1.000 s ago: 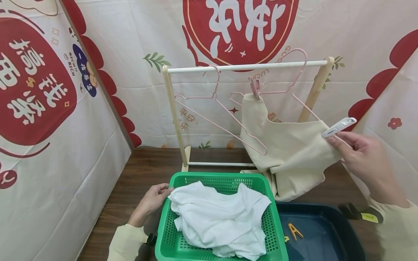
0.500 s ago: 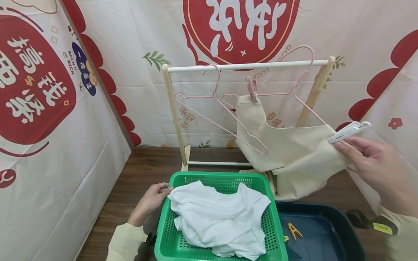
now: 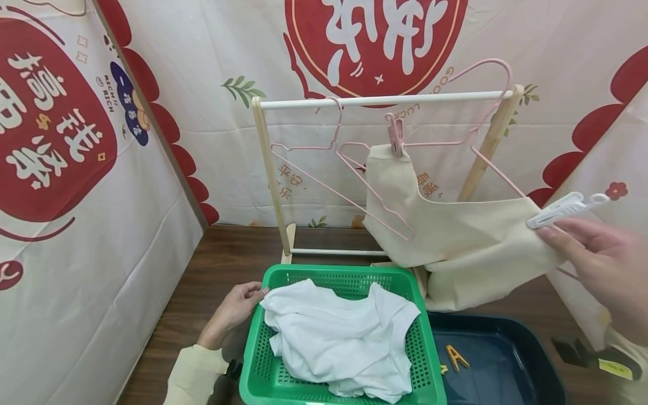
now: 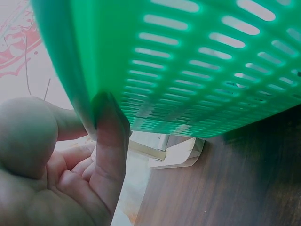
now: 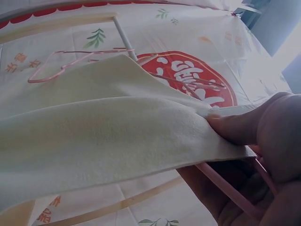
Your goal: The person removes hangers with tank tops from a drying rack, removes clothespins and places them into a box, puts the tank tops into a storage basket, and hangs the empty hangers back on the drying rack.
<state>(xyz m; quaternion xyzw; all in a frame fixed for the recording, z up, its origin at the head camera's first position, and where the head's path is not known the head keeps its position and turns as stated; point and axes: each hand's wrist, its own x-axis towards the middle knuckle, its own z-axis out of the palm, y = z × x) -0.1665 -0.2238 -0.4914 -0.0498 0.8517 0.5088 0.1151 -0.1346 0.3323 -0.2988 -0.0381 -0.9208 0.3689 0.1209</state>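
My right hand pinches the right corner of a cream garment together with the arm of a pink hanger. A white clothespin sits at that corner, just above the thumb. In the right wrist view, the thumb presses the cloth and pink hanger wire runs under it. A pink clothespin clips the garment's left strap to the hanger. My left hand pinches the left rim of a green basket, with thumb and finger either side of the rim in the left wrist view.
A white crumpled shirt lies in the basket. Behind it stands a rack with a white rod, carrying another pink hanger. A dark blue tray at right holds yellow clothespins. Printed cloth walls surround the table.
My right hand has moved right, drawing the garment's corner, the white clothespin and the hanger with it. The hanger's hook has shifted right along the rod. My left hand stays at the basket rim.
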